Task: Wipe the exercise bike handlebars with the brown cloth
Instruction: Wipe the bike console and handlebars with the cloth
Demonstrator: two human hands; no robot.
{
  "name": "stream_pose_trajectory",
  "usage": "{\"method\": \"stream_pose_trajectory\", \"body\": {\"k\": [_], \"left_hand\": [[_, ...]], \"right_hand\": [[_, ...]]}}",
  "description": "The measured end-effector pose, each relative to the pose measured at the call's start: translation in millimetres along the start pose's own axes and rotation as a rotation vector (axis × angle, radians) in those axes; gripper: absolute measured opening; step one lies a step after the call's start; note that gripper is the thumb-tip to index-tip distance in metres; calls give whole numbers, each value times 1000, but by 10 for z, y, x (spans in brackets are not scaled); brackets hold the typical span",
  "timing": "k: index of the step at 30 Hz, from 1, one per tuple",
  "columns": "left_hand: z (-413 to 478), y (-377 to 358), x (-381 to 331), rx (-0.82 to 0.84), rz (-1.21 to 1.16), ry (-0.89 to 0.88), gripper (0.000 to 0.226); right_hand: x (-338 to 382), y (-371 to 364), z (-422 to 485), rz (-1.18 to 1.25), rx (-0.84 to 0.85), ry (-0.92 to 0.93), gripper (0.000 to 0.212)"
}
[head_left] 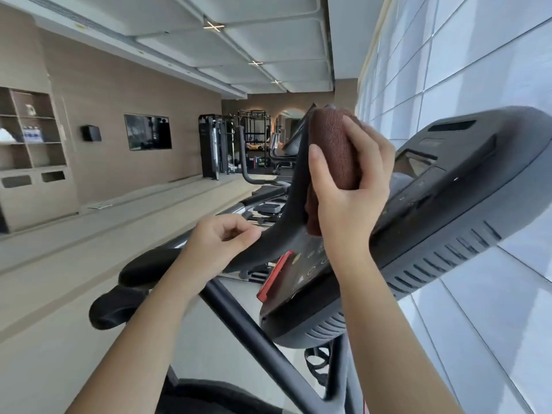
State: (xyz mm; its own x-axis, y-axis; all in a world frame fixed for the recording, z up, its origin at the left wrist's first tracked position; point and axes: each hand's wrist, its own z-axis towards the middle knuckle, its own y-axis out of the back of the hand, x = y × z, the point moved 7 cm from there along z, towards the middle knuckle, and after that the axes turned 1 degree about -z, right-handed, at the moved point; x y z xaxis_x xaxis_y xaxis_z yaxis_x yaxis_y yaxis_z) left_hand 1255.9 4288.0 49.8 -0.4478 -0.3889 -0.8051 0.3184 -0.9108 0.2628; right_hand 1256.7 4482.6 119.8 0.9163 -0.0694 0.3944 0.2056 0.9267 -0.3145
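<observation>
Gripping the cloth (331, 150) round the upright end of the handlebar (285, 210), the right hand (349, 201) pinched it with the thumb on one side and curled fingers on the other. The left hand (221, 237) (loosely curled, holding nothing) hung at the bar's lower bend. The console (478, 180) sat just beyond, windows (478, 55) behind.

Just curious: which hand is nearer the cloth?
Right. The right hand grips the cloth against the handlebar; the left hand sits lower left, off the cloth.
</observation>
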Motion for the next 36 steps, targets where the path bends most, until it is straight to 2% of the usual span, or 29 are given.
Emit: {"method": "stream_pose_trajectory", "body": {"k": [2, 7, 13, 18, 22, 27, 32, 36], "left_hand": [[-11, 5, 5, -35, 4, 16, 13], [-39, -18, -30, -152, 46, 49, 23], [-105, -56, -74, -287, 68, 136, 31], [-132, -59, -101, -336, 75, 152, 29], [-166, -59, -146, -283, 89, 157, 20], [-235, -76, -269, -289, 140, 102, 6], [-346, -96, -325, -352, 157, 14, 31], [-432, -97, -405, -361, 188, -89, 32]], "right_hand": [[-53, -14, -87, 16, 35, 12, 40], [-263, 87, -559, 102, 41, 0, 42], [-238, 164, -343, 156, 84, 1, 42], [-157, -4, 174, 272, 33, -92, 40], [-251, -22, -70, 327, 52, -115, 42], [-444, 71, -445, 440, 86, -209, 39], [-338, 79, 37, 500, 73, -190, 40], [-292, -109, 310, 541, 98, -245, 39]]}}
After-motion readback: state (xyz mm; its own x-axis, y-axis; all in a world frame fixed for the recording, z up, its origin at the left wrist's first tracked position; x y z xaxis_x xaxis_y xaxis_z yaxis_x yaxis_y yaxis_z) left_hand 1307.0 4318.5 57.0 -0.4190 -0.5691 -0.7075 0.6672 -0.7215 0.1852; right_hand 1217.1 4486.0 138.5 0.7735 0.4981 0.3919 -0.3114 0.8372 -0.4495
